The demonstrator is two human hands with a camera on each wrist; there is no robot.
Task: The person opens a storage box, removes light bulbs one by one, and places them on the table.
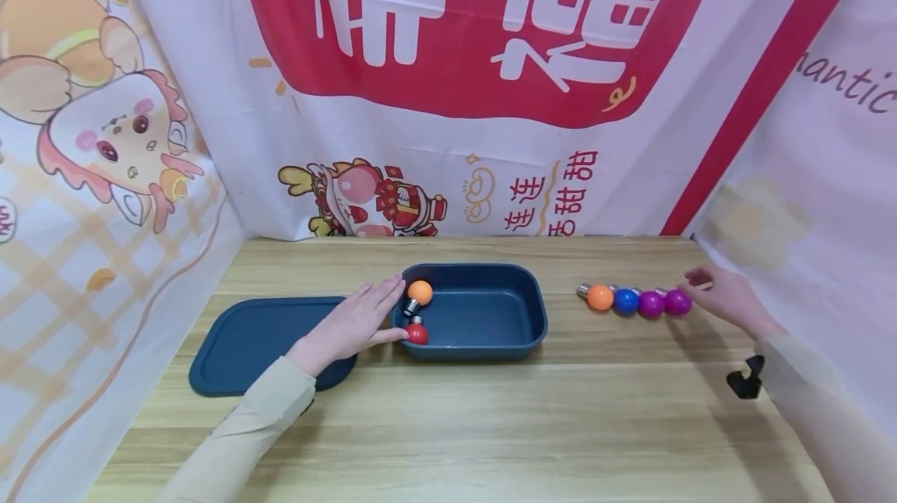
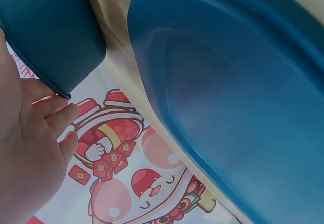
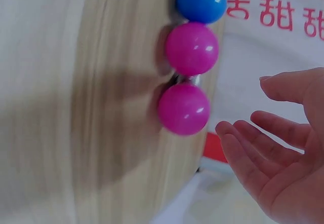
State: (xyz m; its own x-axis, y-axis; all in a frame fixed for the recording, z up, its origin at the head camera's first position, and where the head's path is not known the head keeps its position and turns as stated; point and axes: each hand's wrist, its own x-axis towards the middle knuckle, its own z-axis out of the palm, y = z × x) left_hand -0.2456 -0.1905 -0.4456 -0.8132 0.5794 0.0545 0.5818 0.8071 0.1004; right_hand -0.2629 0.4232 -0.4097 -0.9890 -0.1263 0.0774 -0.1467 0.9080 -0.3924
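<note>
While our left hand rests against the left end of the blue container, its fingers extended, we position our right hand near the rightmost purple bulb, fingers spread from the thumb and empty. That bulb ends a row on the counter: orange bulb, blue bulb, second purple bulb. Inside the container lie a red bulb and another orange bulb; the lid lies left.

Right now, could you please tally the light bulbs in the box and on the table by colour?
Orange bulbs: 2
Red bulb: 1
Blue bulb: 1
Purple bulbs: 2
Total: 6
</note>
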